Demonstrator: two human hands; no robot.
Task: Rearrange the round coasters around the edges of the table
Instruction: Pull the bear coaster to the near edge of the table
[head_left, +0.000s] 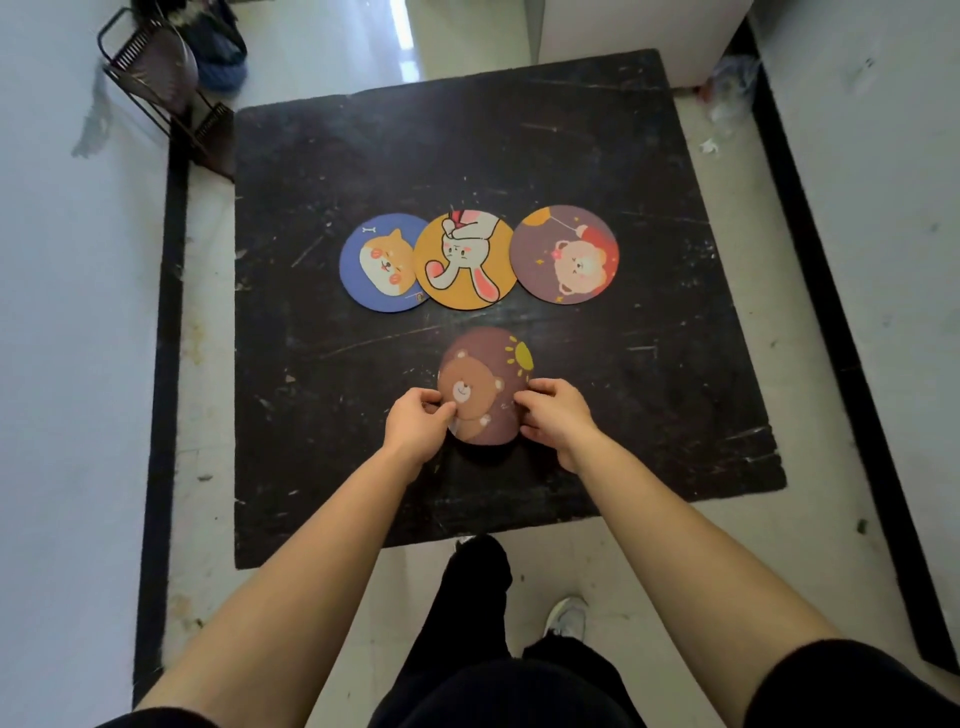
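Note:
A brown round coaster with a bear and a sun (485, 382) is held over the near middle of the black square table (363, 156). My left hand (418, 423) pinches its left edge and my right hand (556, 415) pinches its right edge. Farther back, three coasters lie in a row near the table's centre: a blue one with a dog (376, 265), a yellow one with a rabbit (467, 260) overlapping the blue one's right side, and a purple one with a bear and balloon (563, 254).
A dark metal rack (161, 88) stands off the table's far left corner. A white cabinet (639, 36) sits behind the far edge. Scraps of litter (727, 98) lie on the floor at the far right. My legs and a white shoe (566, 616) are below the near edge.

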